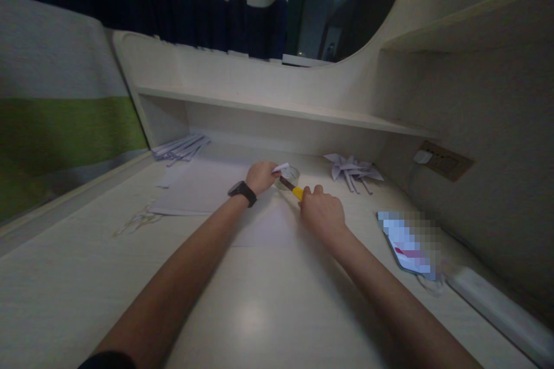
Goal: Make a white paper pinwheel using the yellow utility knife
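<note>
a: where was the paper scrap (282, 168)?
b: pinched in your left hand (261, 176), over the desk (242, 311) by a clear tape roll (289, 175).
a: and your right hand (322, 212)?
b: clenched around a yellow-handled tool (291, 188), touching the scrap.

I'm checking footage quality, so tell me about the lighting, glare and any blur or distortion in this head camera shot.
Head view: dim, warm light; a soft glare patch on the desk near the bottom; wide-angle bending curves the shelf and walls; a pixelated block hides the flat item by the right arm; left hand and right hand look slightly soft.
</note>
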Available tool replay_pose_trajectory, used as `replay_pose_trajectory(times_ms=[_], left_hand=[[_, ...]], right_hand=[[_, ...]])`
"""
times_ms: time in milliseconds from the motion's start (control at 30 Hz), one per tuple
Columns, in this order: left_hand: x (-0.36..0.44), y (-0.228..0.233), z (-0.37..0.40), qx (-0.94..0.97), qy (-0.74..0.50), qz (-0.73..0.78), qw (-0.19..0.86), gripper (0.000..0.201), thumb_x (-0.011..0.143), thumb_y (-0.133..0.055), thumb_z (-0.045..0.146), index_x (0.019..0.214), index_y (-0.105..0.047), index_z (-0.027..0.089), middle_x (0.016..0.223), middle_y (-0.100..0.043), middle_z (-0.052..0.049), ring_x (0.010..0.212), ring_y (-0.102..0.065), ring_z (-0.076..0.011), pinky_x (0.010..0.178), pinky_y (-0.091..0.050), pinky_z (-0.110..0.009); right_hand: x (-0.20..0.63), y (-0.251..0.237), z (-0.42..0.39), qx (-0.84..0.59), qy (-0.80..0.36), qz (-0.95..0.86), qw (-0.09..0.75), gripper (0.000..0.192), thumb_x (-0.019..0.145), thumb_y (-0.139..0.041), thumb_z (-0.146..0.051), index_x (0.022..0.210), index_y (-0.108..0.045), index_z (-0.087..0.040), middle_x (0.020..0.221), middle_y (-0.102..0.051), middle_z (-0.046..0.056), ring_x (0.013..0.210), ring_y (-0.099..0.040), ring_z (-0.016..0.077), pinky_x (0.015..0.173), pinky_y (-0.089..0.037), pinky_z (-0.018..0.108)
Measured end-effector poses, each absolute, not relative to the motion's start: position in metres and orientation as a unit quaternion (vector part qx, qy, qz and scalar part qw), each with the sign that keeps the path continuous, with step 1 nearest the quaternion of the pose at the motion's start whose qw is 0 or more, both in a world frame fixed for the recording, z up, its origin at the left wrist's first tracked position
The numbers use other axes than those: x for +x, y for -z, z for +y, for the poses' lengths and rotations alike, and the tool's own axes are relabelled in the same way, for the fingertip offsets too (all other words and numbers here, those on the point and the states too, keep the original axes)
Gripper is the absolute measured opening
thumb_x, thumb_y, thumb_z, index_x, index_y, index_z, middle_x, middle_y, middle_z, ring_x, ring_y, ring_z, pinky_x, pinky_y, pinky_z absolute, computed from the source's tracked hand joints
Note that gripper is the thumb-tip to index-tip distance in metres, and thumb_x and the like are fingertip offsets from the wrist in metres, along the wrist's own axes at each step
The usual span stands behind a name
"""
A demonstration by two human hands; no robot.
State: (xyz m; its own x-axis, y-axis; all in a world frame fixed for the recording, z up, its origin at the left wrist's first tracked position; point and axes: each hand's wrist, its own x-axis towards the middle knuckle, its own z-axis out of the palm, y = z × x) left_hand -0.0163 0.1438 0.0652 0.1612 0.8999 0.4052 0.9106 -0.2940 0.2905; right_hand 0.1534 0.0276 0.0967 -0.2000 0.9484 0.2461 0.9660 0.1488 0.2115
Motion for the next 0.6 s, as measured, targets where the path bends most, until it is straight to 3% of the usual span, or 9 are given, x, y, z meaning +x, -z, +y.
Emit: replay_pose_trajectory(times_ms=[433, 600], left_hand=[[-0.017, -0.066, 0.142, -0.765, 0.265, -0.587, 0.007, 0.031, 0.086, -0.049, 0.040, 0.093, -0.071, 0.020, 0.087, -0.070, -0.010, 0.083, -0.062, -0.0217, 0.071, -0.040, -0.029], [-0.017, -0.065, 0.145, -0.742, 0.285, -0.607, -0.019, 0.029, 0.083, -0.053, 0.039, 0.088, -0.072, 0.018, 0.084, -0.070, -0.011, 0.079, -0.062, -0.0220, 0.068, -0.040, -0.028]], right_hand=[[0.155, -0.100, 0.040, -0.625, 0.168, -0.760, 0.061, 0.028, 0.089, -0.044, -0.029, 0.104, -0.058, -0.011, 0.096, -0.057, 0.017, 0.079, -0.064, 0.0246, 0.068, -0.046, 0.033], [0.161, -0.099, 0.058, -0.662, 0.126, -0.732, 0.101, 0.034, 0.088, -0.045, -0.038, 0.106, -0.059, -0.013, 0.098, -0.059, 0.018, 0.085, -0.063, 0.0268, 0.071, -0.046, 0.035]])
